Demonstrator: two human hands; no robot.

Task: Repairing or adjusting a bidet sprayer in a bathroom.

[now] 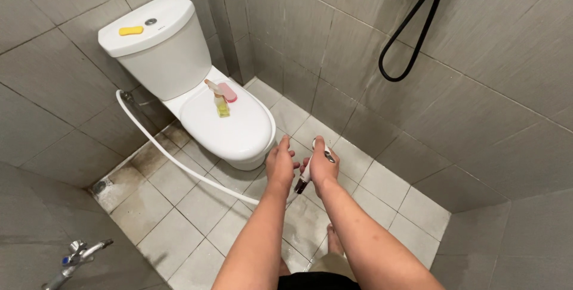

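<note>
My right hand (322,164) grips a white handheld bidet sprayer (305,176) with a dark tip, thumb on its metal lever. Its white hose (179,162) runs across the floor tiles to the wall beside the toilet. My left hand (280,162) hovers just left of the sprayer, fingers spread, holding nothing. Both hands are in front of the white toilet (239,129), whose lid is closed.
A small spray bottle (219,102) and a pink bar (227,92) rest on the toilet lid's back. A yellow bar (131,30) lies on the tank. A black shower hose (412,33) hangs on the right wall. A metal tap (77,257) juts out bottom left, a floor drain (99,187) nearby.
</note>
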